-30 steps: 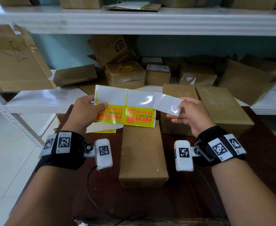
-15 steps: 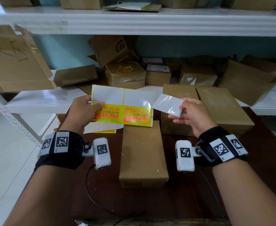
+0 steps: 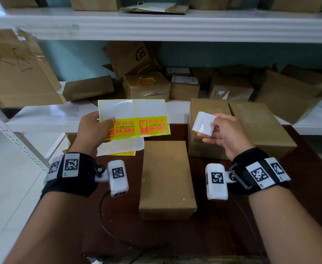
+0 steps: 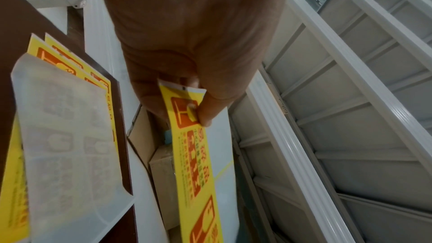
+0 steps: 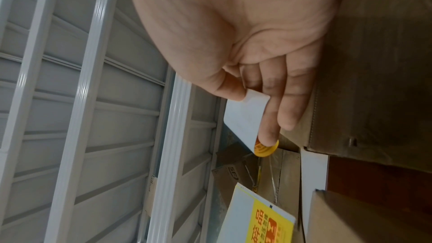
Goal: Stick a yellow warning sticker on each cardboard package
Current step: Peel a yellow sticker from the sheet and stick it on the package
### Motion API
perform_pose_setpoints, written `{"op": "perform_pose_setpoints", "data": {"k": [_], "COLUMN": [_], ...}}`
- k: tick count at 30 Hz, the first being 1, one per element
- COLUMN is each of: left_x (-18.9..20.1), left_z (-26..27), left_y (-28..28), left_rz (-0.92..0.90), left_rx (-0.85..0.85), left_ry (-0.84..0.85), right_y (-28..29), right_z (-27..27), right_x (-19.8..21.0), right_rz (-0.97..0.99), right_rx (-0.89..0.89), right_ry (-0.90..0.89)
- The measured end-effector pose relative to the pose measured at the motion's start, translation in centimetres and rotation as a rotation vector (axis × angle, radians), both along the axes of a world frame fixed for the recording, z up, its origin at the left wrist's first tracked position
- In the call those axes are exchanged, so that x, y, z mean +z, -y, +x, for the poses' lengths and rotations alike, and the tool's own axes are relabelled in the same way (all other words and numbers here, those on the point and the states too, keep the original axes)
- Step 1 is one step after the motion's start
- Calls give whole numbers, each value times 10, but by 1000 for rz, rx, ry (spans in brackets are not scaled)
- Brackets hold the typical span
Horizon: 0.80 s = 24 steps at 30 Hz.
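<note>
Our left hand (image 3: 91,130) pinches the sheet (image 3: 135,119) above the table's (image 3: 223,235) far-left edge; our right hand (image 3: 226,134) pinches a peeled sticker (image 3: 204,123) over the far box (image 3: 206,111).

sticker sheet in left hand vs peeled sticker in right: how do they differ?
The sticker sheet is larger and flat; the peeled sticker is small and curled. The sheet shows two printed yellow labels; the peeled sticker shows its white back, yellow only at an edge. Left hand pinches the sheet, right hand the sticker. Both are held above the table.
</note>
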<state>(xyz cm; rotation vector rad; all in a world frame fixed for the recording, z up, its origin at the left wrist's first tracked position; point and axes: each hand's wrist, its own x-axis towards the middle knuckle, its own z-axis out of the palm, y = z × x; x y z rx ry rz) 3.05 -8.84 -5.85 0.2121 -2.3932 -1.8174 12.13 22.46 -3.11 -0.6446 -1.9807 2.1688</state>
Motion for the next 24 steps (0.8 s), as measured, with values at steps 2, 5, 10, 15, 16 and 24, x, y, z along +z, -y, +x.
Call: {"op": "perform_pose_setpoints", "data": {"k": [2, 5, 10, 15, 16, 24], "left_x": [-6, -14, -29, -30, -26, 41], "left_z": [-3, -8, -14, -18, -18, 30], "left_y": [0, 3, 3, 4, 4, -39], "left_rz": [34, 93, 70, -132, -175, -79], "left_rx": [37, 84, 58, -25, -20, -289], "left_ry": [26, 72, 187, 308, 293, -75], "right_y": [2, 5, 12, 18, 18, 26], "right_z": [0, 0, -1, 1, 1, 1], "right_x": [0, -1, -2, -2, -2, -1], "right_rz": [-1, 1, 18, 21, 22, 60], "right_rx": [13, 42, 89, 120, 126, 178], "right_ry": [-4, -14, -18, -14, -12, -7]}}
